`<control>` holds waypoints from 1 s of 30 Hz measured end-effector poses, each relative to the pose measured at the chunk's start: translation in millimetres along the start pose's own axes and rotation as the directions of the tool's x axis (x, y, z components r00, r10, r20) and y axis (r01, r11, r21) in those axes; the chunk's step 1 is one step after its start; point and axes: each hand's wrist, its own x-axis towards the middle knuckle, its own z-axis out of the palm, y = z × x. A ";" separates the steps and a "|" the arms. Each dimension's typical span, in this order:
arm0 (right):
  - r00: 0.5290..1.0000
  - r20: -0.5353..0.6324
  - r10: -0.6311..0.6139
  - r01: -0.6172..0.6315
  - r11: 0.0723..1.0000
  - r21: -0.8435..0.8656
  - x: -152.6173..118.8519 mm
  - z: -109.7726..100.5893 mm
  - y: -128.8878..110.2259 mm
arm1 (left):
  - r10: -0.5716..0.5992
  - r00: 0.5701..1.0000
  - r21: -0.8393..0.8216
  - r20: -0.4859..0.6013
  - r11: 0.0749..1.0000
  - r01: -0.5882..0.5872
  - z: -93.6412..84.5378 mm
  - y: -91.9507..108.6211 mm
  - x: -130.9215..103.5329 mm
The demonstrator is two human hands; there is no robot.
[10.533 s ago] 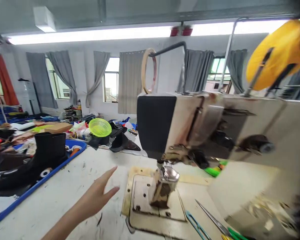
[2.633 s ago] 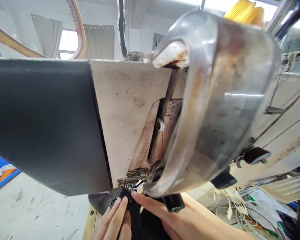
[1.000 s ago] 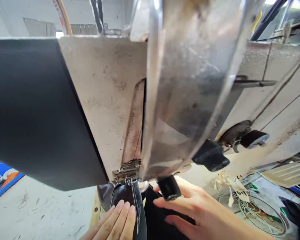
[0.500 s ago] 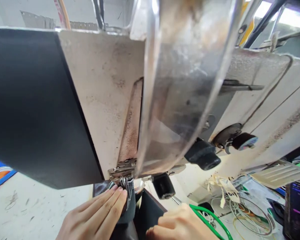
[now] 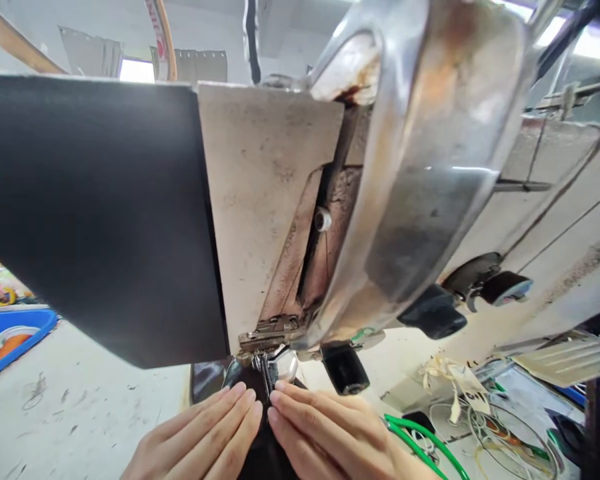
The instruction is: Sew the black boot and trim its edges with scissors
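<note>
The needle end of a large sewing machine [image 5: 275, 167] fills the upper view. Under its metal presser foot [image 5: 267, 363] lies a piece of dark material [image 5: 266, 460], seemingly fabric, running down between my hands. My left hand [image 5: 200, 437] rests on the left of it, fingers stretched out and side by side. From the right my right hand [image 5: 335, 427] lies on the same piece, fingertips stretched toward the foot. Only a narrow gap separates the two sets of fingertips. Both thumbs are hidden, and so is the underside of the material.
A black panel [image 5: 100, 220] hangs at the left, and a curved clear guard [image 5: 430, 187] stands before the machine head. A blue tray [image 5: 23, 337] sits at far left. Right of my hand are a green cord [image 5: 425, 443] and tangled wires [image 5: 510, 433].
My right hand was curled lower right; now its fingers are stretched out on the material beside the foot. My left fingertips have drawn slightly back from the foot. The view has shifted.
</note>
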 end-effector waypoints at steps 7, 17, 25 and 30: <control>0.999 -0.045 0.004 -0.005 1.000 -0.011 2.6 6.0 4.8 | 0.111 0.981 -0.032 0.158 0.994 -0.108 -5.9 -16.1 -8.2; 0.994 -0.013 0.112 -0.112 0.994 0.014 4.4 11.2 6.5 | 0.081 0.972 -0.039 0.219 0.997 -0.074 -3.8 -27.3 -1.8; 0.986 0.051 0.160 -0.163 0.985 0.055 3.7 19.4 11.3 | 0.059 0.984 -0.072 0.168 0.996 -0.048 -0.7 -27.2 8.1; 0.984 -0.064 0.164 -0.151 0.974 0.168 1.7 19.6 17.0 | 0.061 0.988 -0.086 0.139 0.995 -0.049 -0.2 -29.1 10.0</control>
